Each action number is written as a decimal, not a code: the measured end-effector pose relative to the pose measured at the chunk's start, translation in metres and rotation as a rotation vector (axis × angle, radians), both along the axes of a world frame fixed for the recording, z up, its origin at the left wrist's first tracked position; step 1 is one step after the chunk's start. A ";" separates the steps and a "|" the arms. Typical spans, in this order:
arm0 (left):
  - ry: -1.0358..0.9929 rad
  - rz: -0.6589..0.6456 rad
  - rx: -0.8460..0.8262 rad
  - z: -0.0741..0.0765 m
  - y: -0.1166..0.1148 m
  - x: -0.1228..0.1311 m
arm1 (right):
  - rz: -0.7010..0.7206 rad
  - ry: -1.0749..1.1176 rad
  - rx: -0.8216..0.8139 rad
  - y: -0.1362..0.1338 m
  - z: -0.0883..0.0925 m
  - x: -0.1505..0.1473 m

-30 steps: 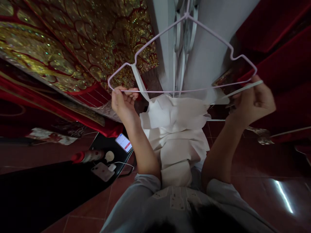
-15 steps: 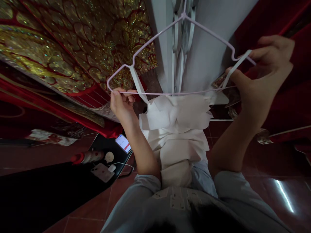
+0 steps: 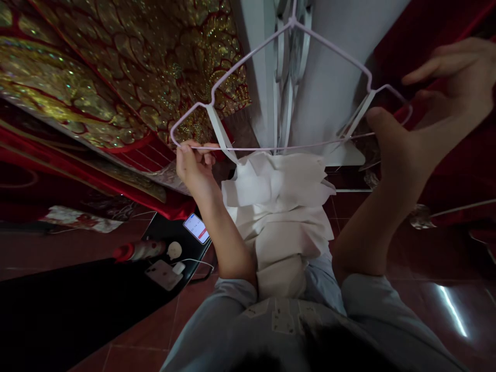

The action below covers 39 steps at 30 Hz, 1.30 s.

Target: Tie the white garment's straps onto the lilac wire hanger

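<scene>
A pale pink hanger (image 3: pixel 251 56) hangs in front of me, its hook running out of the top of the view. White straps of a ruffled white garment (image 3: pixel 279 191) loop over both of its shoulder notches, and the garment hangs down below the bottom bar. My left hand (image 3: pixel 196 163) pinches the hanger's lower left corner between thumb and fingers. Beside the lower right corner, my right hand (image 3: pixel 430 108) has thumb and fingers apart and holds nothing. The right strap (image 3: pixel 360 113) sits in the notch just left of that thumb.
Red and gold sequined garments (image 3: pixel 186 57) hang at the left, with red cloth (image 3: pixel 437 31) at the right. Behind the hanger is a pale panel (image 3: pixel 337 67). A black bench (image 3: pixel 96 294) bears a lit phone (image 3: pixel 196 228), another phone (image 3: pixel 163 274) and a red-capped bottle (image 3: pixel 139 250).
My right hand has let go of the right strap and moved out to the right. The strap has slid inward into the hanger's notch. My left hand stays put.
</scene>
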<state>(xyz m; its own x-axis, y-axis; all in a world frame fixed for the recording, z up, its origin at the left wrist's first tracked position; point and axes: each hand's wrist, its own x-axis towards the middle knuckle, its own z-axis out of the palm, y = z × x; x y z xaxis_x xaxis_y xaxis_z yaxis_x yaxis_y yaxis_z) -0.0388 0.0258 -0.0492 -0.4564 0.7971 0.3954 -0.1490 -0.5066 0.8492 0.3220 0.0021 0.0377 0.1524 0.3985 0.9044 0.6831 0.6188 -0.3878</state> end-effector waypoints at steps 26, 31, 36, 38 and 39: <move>0.043 -0.139 -0.029 0.050 -0.030 0.031 | 0.487 0.361 -0.783 -0.045 -0.087 -0.080; -0.033 -0.486 -0.122 0.080 -0.027 0.026 | 0.504 0.345 -0.792 -0.047 -0.084 -0.076; 0.071 -0.457 -0.182 0.076 -0.018 0.024 | 0.526 0.355 -0.792 -0.044 -0.087 -0.075; 0.085 -0.450 -0.165 0.074 -0.020 0.029 | 0.550 0.356 -0.796 -0.043 -0.088 -0.076; 0.090 -0.449 -0.142 0.074 -0.022 0.031 | 0.556 0.353 -0.797 -0.043 -0.088 -0.076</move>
<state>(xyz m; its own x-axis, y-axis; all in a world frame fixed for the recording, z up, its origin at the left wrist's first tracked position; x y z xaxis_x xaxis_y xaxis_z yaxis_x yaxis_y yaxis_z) -0.0075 0.0039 0.0250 -0.0234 0.9567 0.2903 -0.2488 -0.2868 0.9251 0.2463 -0.0406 -0.0507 -0.0307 0.9575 0.2866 0.1470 0.2880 -0.9463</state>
